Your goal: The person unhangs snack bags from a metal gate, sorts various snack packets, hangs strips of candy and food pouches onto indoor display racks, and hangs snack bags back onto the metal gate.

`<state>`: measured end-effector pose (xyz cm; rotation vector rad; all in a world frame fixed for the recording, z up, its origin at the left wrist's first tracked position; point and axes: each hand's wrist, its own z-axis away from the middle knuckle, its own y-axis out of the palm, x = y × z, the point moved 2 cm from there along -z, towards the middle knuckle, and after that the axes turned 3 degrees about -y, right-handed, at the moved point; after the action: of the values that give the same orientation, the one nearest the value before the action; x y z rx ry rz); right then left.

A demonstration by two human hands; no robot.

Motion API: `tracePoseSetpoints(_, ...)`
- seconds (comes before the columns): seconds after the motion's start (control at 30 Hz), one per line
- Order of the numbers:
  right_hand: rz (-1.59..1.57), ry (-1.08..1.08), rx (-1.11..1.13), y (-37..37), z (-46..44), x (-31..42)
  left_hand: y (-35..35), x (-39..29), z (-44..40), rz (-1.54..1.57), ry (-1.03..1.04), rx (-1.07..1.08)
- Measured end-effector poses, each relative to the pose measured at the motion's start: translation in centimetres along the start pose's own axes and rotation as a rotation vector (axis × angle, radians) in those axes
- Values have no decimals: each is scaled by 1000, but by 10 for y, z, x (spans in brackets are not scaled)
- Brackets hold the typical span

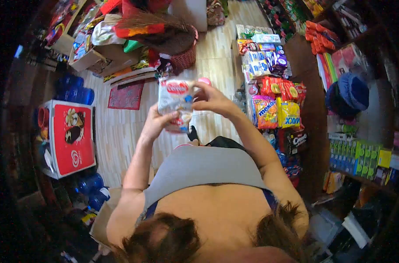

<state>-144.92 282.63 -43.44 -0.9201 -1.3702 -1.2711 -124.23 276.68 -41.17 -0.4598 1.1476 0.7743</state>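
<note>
In front of my body, both hands are on a white packet [176, 98] with red oval logos and small blue marks. A red logo shows on its upper part and another on its lower part; I cannot tell if it is one packet or two together. My left hand [157, 122] grips the lower left side, its thumb lying across the front. My right hand [211, 101] holds the right edge with bent fingers. The lettering on the packet is blurred.
Snack packs such as an orange candy bag [266, 111] and a yellow bag [289, 114] line the shelf on the right. A red ice-cream box [74, 140] stands left, near blue water bottles [76, 94]. Ahead are a red basket [184, 59] and a broom [160, 26].
</note>
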Motion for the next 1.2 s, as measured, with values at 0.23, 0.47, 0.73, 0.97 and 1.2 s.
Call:
tracePoseSetpoints(0.23,-138,-52,-53,74,-89,-4,-70,16,7,106,37,-132)
tracePoseSetpoints(0.47,-104,-16,246,152,-187,-2,-171,24,42,-54,142,-242)
tracePoseSetpoints(0.73,260,-178,608,218,-273,-2,-226,26,71,74,92,-455)
tracePoseSetpoints(0.97,461,-372,799,229,-339,8,-278,31,39,136,149,-641)
tracePoseSetpoints(1.2,457,-419,843,220,-421,-2,-324,-3,2,149,84,-697)
